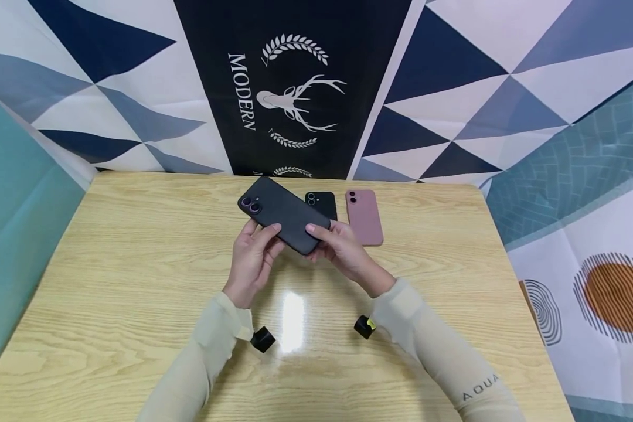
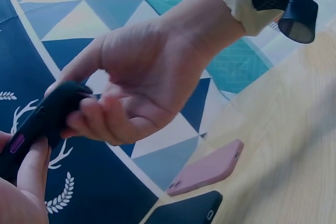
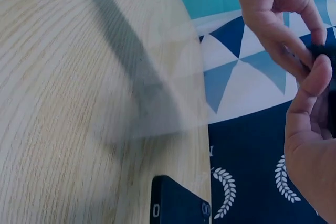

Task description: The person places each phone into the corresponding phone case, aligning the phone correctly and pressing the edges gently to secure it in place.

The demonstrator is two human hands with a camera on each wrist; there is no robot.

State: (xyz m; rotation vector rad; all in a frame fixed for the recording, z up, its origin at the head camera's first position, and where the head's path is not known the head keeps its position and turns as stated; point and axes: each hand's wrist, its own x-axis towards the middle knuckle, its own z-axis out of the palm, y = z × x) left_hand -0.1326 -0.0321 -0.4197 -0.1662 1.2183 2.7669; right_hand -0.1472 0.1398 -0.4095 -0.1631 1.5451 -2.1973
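Note:
Both hands hold up a large matte black phone (image 1: 285,214), tilted, its back with two purple-rimmed lenses facing the head camera. My left hand (image 1: 253,261) grips its lower long edge, thumb on the back. At the other end my right hand (image 1: 345,252) grips a corner, its thumb also on the back. In the left wrist view a purple patch shows on the side of the black phone (image 2: 39,116). Behind it on the table, a smaller dark phone (image 1: 324,206) lies partly covered from the head camera, beside a pink phone (image 1: 365,220).
The wooden table (image 1: 137,281) ends at a patterned cloth backdrop (image 1: 316,88) with a deer print. A small black wrist camera (image 1: 262,339) hangs at the left sleeve, another black wrist camera (image 1: 364,327) at the right. Teal cloth (image 1: 21,205) hangs on the left.

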